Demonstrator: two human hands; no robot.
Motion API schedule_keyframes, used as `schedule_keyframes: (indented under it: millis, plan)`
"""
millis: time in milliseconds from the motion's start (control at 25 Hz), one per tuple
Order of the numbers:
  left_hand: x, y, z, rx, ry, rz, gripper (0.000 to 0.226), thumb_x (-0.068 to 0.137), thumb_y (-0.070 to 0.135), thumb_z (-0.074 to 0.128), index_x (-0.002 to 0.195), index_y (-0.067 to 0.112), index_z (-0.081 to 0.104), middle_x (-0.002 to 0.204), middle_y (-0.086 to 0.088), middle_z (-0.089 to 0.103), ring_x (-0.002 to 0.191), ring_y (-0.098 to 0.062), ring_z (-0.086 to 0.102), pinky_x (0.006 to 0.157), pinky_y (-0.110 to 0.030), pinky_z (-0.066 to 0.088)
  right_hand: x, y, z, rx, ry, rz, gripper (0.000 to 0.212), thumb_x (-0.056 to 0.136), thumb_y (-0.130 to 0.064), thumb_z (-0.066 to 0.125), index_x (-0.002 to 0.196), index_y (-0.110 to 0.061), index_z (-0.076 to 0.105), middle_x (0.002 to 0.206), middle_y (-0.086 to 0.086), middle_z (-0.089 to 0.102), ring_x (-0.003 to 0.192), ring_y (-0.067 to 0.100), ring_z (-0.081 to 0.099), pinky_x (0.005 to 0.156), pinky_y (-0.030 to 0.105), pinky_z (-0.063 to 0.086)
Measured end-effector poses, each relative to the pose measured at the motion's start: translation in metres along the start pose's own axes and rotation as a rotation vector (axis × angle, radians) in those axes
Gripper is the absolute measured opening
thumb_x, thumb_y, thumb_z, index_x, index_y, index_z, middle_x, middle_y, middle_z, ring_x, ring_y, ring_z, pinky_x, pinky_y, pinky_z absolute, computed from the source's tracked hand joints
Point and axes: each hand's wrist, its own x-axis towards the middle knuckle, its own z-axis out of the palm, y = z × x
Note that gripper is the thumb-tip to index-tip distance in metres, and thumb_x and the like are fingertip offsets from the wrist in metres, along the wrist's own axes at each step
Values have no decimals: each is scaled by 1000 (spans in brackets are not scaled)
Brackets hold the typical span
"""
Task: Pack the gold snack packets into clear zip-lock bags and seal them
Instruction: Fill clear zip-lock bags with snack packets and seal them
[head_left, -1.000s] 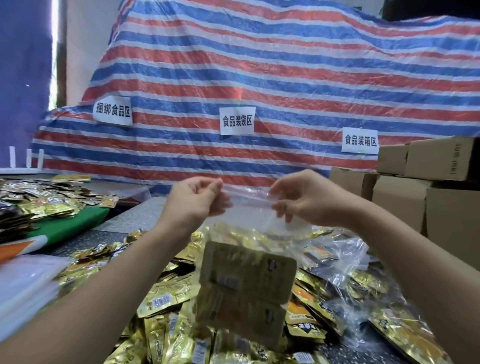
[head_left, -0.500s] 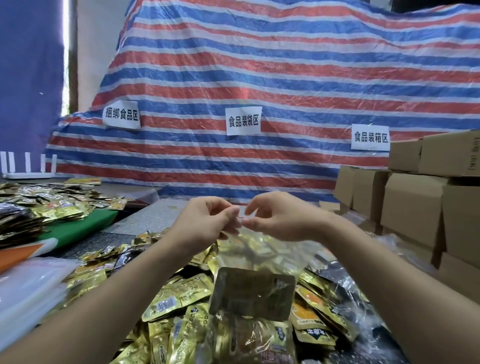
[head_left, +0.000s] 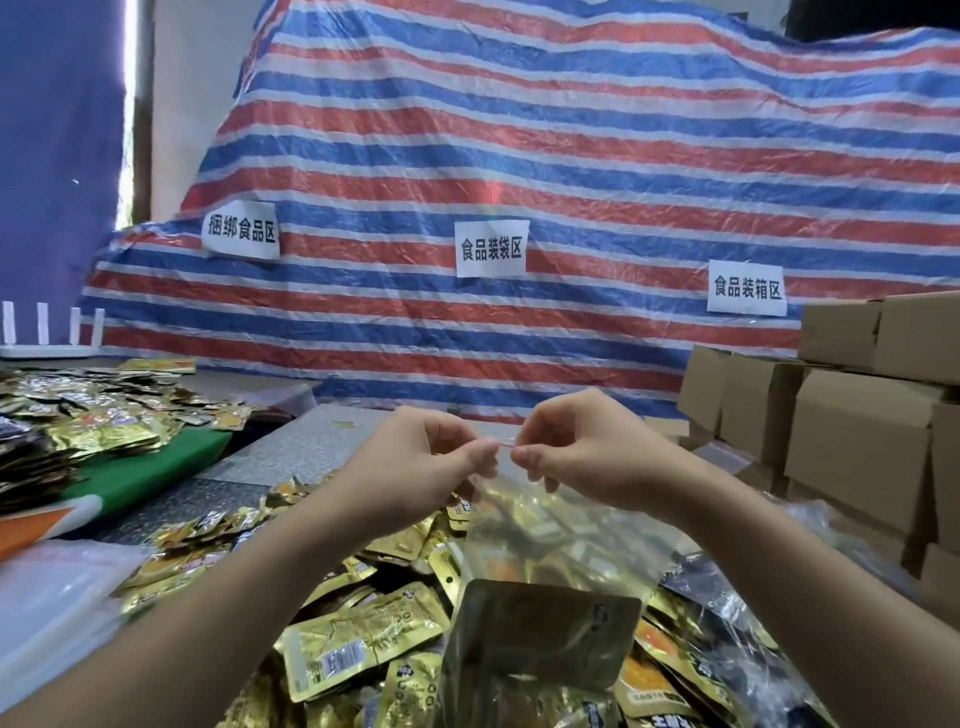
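Three white paper signs on striped tarp (head_left: 571, 156): left sign (head_left: 241, 230) reads 捆绑食品区; middle sign (head_left: 491, 248) 食品装袋区; right sign (head_left: 747, 287) 食品装箱区. Packet print illegible.

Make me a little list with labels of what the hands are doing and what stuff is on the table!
left hand: pinches the top edge of the clear bag
right hand: pinches the same edge, close beside the left
clear bag: held up, hanging down from the hands
inside the bag: gold packets
under the bag: loose pile of gold packets on the table
right side: stacked cardboard boxes
behind: striped tarp with three paper signs
far left: another heap of packets
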Motion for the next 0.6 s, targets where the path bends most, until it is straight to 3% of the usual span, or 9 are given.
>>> schedule_keyframes:
  millis: [360, 600]
  plan:
    - [-4, 10, 3, 223, -25, 109, 11, 92, 29, 64, 87, 23, 72, 77, 10, 73, 69, -4, 70, 67, -25, 59, -7, 4, -5, 17, -61, 25, 10, 93, -28, 68, 89, -20, 73, 72, -8, 73, 66, 5, 68, 63, 19, 53]
    - [-3, 8, 9, 167, -5, 136, 11, 92, 23, 64, 84, 22, 72, 75, 10, 73, 66, -9, 69, 65, -27, 57, -10, 5, -5, 13, -81, -26, 16, 94, -34, 66, 94, -21, 74, 73, -12, 68, 68, -2, 62, 60, 15, 46]
